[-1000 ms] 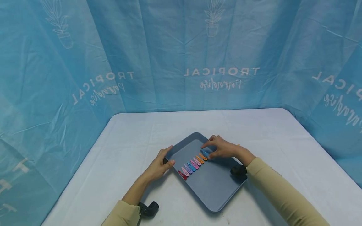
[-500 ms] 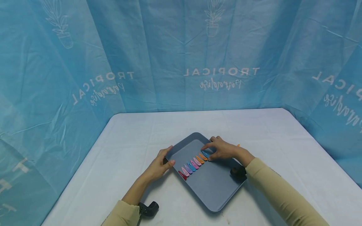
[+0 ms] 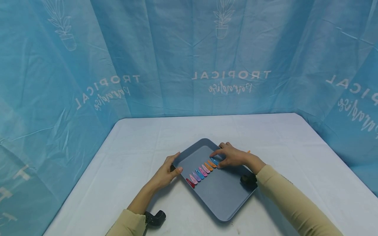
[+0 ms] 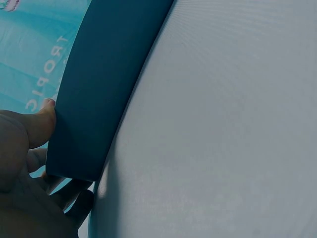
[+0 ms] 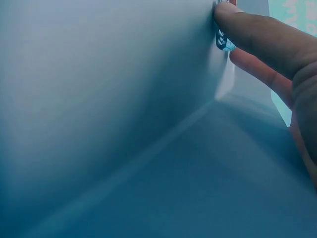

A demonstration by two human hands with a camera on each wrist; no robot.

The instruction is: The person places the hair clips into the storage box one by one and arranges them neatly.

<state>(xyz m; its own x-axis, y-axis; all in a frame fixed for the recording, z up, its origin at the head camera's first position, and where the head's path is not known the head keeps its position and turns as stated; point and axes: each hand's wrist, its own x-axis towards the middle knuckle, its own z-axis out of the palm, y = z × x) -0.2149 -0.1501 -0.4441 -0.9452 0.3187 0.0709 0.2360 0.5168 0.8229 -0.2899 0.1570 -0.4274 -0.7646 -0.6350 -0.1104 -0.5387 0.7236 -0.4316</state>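
Note:
On the table lies a grey rectangular tray (image 3: 225, 193), turned cornerwise. Colourful snap hair clips stand in a slanting row inside it, from a red clip (image 3: 190, 183) at the near left to an orange clip (image 3: 212, 164). At the row's far end my right hand (image 3: 233, 155) pinches a blue hair clip (image 3: 214, 161) by its ends, between thumb and index finger, close on the tray floor. The right wrist view shows this clip (image 5: 225, 42) beside the thumb. My left hand (image 3: 164, 173) grips the tray's left corner, thumb at the rim and fingers around the outer wall (image 4: 99, 94).
A white cloth (image 3: 141, 137) covers the table. A small orange bit (image 3: 249, 151) shows behind the right wrist. Blue printed curtains (image 3: 177, 59) hang behind and at both sides. Black wrist cameras, such as the left one (image 3: 156, 218), jut out near the sleeves.
The right hand has shifted very slightly, and the blue clip has turned to lie more in line with the row. The left hand and tray have stayed put.

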